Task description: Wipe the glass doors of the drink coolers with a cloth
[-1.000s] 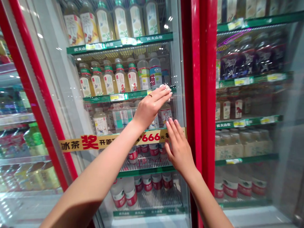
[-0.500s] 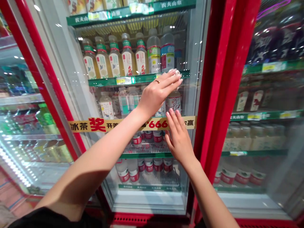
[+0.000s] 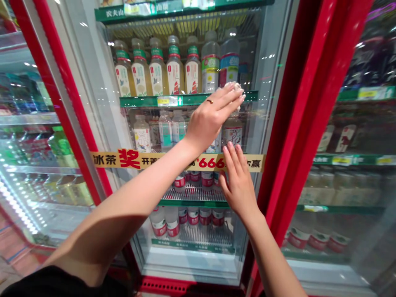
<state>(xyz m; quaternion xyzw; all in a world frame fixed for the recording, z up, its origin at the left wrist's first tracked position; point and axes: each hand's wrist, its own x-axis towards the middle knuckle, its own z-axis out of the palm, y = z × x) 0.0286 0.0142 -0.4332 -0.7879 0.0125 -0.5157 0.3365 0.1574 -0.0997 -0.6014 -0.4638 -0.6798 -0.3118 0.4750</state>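
The left hand (image 3: pixel 213 117) presses a crumpled white tissue (image 3: pixel 233 87) flat against the glass door (image 3: pixel 93 95) of the drinks fridge, right of the frame's middle, its fingers stretched over the wad. The right hand (image 3: pixel 238 185) lies open and empty on the same glass, just below, touching the yellow promotional strip (image 3: pixel 123 159). Wiping seems to be underway; I cannot tell how much glass is already cleaned. Behind the glass, the shelf near the tissue carries five tea bottles (image 3: pixel 157 72) and two clear bottles (image 3: pixel 220 62).

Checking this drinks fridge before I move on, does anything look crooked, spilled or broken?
Nothing stands out. The bottles stand upright in rows, the yellow banner runs level, and the glass door shows no crack or spill. The left hand presses a crumpled wipe on it.
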